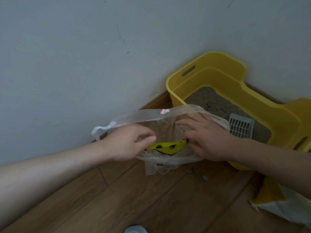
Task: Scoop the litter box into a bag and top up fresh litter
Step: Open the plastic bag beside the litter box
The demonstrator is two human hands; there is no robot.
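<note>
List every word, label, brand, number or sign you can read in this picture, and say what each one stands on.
No text here can be read.
Small white sticker with a red edge on the clear plastic bag: marks too small and blurred to read.
Black print low on the bag: blurred, unreadable.
Yellow and black item inside the bag: a pattern, no legible words.
Yellow and white sack at lower right: no text visible.

Two hands (127,142) (207,138), one clear plastic bag (143,116), one yellow litter box (218,76), one grey scoop (241,126), one litter sack (276,202).
</note>
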